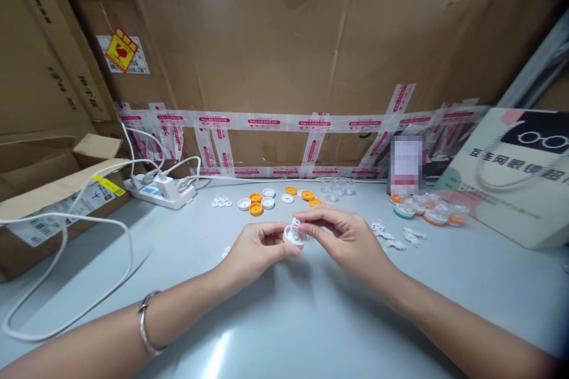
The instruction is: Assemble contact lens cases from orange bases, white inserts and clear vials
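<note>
Fingers and thumb of my left hand (pixel 255 249) grip a round white plastic cap (pixel 294 241) with a bit of orange at its left edge. Above it, my right hand (pixel 344 235) pinches a small white plastic piece (pixel 296 224) that stands up from the middle of the cap. Both hands are raised over the table, in front of loose orange caps (pixel 255 209) and white caps (pixel 268 204). Flat white cut-out pieces (pixel 395 243) lie to the right of my right hand. Small white parts (pixel 226 251) are partly hidden behind my left wrist.
Clear domes (pixel 338 189) and small white discs (pixel 221 201) lie further back. At right are assembled clear-topped pieces (pixel 427 208), a phone-like object (pixel 406 164) and a paper bag (pixel 511 183). A power strip (pixel 164 192), white cable (pixel 131 243) and open carton (pixel 57 207) occupy the left.
</note>
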`<action>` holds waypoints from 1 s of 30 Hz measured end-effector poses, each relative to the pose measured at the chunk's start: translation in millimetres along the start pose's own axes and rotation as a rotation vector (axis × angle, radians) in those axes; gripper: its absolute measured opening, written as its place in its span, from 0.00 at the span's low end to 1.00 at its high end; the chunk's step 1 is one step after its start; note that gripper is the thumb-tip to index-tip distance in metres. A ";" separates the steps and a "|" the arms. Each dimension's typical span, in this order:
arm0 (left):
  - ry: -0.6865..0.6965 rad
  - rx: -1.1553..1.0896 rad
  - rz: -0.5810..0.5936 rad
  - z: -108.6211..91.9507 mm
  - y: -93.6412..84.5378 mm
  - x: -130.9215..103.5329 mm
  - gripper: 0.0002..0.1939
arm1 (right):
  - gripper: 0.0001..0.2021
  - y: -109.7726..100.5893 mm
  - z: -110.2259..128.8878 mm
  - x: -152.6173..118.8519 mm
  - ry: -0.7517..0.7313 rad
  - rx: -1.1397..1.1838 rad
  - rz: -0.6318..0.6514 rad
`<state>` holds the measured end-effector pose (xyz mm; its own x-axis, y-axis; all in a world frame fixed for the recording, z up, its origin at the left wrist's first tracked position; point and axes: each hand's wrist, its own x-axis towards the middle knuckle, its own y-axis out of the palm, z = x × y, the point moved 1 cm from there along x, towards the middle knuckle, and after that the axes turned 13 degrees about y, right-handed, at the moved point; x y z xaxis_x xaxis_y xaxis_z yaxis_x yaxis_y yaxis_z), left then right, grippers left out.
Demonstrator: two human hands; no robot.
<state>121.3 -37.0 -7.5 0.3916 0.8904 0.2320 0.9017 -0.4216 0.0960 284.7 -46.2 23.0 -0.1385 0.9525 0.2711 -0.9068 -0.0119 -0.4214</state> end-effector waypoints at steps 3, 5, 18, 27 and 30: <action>0.018 0.011 0.013 -1.5 -1.2 -1.1 0.16 | 0.05 0.0 0.3 -1.2 -0.048 0.016 0.031; 0.023 0.015 0.019 -1.6 -1.7 -1.8 0.16 | 0.05 0.4 -0.8 -1.1 -0.073 0.020 0.043; -0.030 -0.024 0.056 2.2 -3.6 -2.0 0.16 | 0.04 2.6 -7.9 3.3 -0.063 0.050 0.123; -0.010 -0.002 0.039 -4.0 -9.5 -1.1 0.16 | 0.15 -20.3 -23.3 22.7 0.104 -0.081 0.097; 0.003 0.010 0.024 -3.4 -12.7 -0.7 0.16 | 0.14 -18.4 -34.4 25.0 0.113 -0.288 0.185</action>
<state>108.9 -32.8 -5.6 0.4127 0.8796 0.2367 0.8938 -0.4411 0.0808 311.6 -11.6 7.7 -0.2299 0.9702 0.0771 -0.7190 -0.1159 -0.6853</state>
